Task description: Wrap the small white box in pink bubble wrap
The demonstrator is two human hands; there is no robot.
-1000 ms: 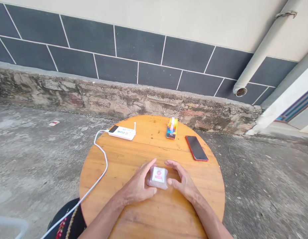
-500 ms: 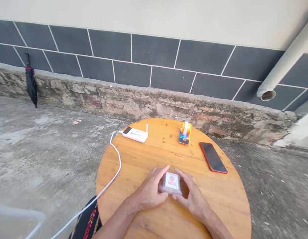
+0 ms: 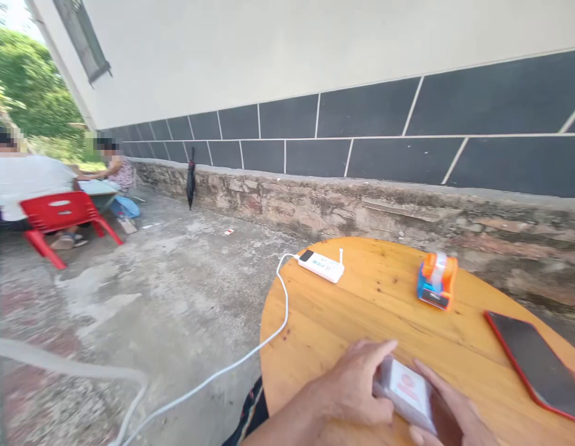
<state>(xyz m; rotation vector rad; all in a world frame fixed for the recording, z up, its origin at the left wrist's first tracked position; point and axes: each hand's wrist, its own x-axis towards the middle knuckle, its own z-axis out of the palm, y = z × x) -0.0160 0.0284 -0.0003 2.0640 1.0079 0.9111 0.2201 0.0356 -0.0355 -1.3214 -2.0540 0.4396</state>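
Note:
A small wrapped packet with a white label and red print (image 3: 407, 387) is on the round wooden table (image 3: 315, 322), near its front. My left hand (image 3: 362, 384) grips its left side, thumb and fingers around the edge. From the right, my right hand (image 3: 448, 406) holds the other side, partly cut off by the lower frame edge. Beyond the hands lies a white power strip (image 3: 321, 266) with a white cable. An orange and blue tape dispenser (image 3: 437, 282) stands at the back right, and a phone with a red edge (image 3: 536, 362) lies to the right.
White cable (image 3: 232, 367) runs off the table's left side. At the far left, a person in white (image 3: 31, 179) sits on a red chair (image 3: 62, 210), another person (image 3: 120, 167) beyond. A black umbrella (image 3: 191, 181) leans on the wall.
The view has swung left, bringing people and the red chair into sight. Table, packet and hands appear farther right and lower. Both hands still hold the packet.

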